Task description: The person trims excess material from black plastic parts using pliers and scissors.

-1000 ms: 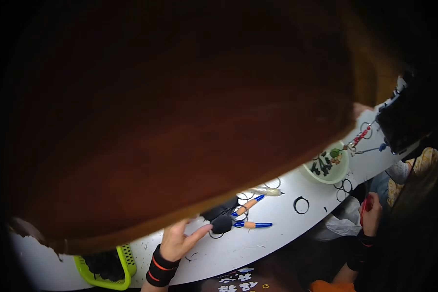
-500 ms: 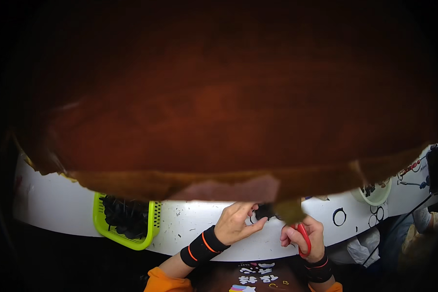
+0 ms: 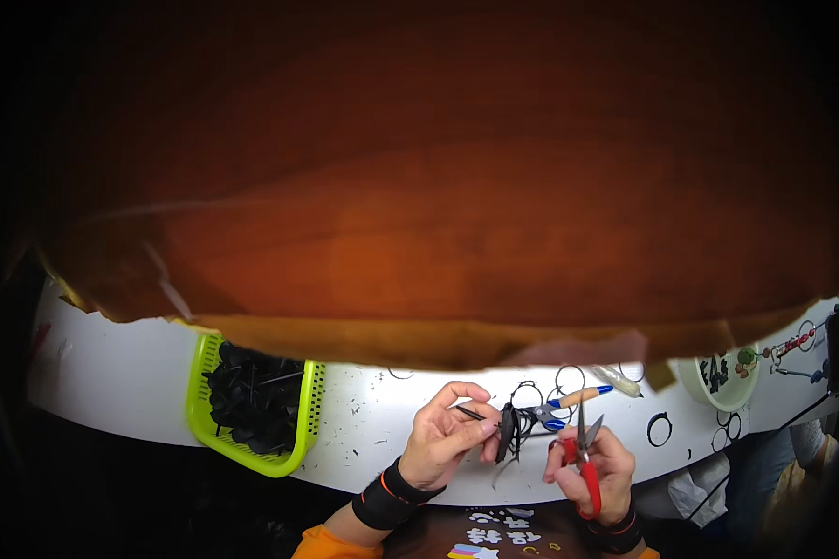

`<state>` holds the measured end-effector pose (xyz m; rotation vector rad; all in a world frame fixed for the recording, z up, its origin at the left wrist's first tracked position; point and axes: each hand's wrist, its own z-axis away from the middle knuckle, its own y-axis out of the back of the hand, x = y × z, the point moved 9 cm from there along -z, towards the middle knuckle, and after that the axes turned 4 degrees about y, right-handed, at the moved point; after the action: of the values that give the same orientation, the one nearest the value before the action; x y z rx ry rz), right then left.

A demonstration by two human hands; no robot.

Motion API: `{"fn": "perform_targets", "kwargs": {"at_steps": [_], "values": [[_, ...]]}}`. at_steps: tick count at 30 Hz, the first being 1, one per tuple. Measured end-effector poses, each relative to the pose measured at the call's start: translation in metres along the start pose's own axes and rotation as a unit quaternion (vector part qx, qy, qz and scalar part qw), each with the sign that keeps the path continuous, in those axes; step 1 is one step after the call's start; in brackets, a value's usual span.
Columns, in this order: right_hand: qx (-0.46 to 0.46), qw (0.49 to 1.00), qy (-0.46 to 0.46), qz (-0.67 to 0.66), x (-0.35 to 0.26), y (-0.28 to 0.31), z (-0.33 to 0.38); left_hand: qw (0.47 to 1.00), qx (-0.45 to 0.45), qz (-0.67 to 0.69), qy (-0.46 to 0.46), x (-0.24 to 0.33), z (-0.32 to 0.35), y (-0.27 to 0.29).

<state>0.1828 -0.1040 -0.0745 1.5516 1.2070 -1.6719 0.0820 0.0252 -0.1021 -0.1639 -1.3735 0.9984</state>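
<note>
My left hand [image 3: 449, 436], with a black wristband, pinches a thin black piece [image 3: 471, 413] between thumb and fingers. Just beyond its fingertips is a dark flat part [image 3: 507, 431] with several thin black strands [image 3: 524, 432] beside it; whether the fingers also touch that part, I cannot tell. My right hand [image 3: 609, 470] grips scissors [image 3: 589, 487] by their red handles. The blades point up and away from me and stand slightly apart. Between the hands, a little farther off, pliers [image 3: 552, 424] with blue on the handles lie on the white table [image 3: 382, 456].
A lime-green basket [image 3: 196, 419] full of black pieces stands on the left. At the right is a pale bowl [image 3: 692, 384] with small parts, near several black rings [image 3: 660, 429] and beaded cords [image 3: 792, 347]. A large brown blurred surface [image 3: 419, 233] hides the upper view.
The brown surface covers less of the table, so the scissor blades, pliers and black strands now show. My left hand's fingers have closed on the thin black piece.
</note>
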Motion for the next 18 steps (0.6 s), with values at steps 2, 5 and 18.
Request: {"fn": "perform_targets", "kwargs": {"at_steps": [2, 5, 18], "values": [[-0.068, 0.991, -0.077, -0.088, 0.008, -0.02, 0.007, 0.996, -0.009, 0.092, -0.007, -0.002, 0.009, 0.003], [-0.056, 0.989, -0.093, -0.098, 0.017, -0.021, 0.011, 0.988, 0.009, 0.146, -0.045, -0.005, 0.014, 0.006], [0.176, 0.962, 0.111, 0.174, -0.019, 0.031, -0.055, 0.98, -0.073, 0.183, -0.009, -0.011, 0.03, -0.009]]}}
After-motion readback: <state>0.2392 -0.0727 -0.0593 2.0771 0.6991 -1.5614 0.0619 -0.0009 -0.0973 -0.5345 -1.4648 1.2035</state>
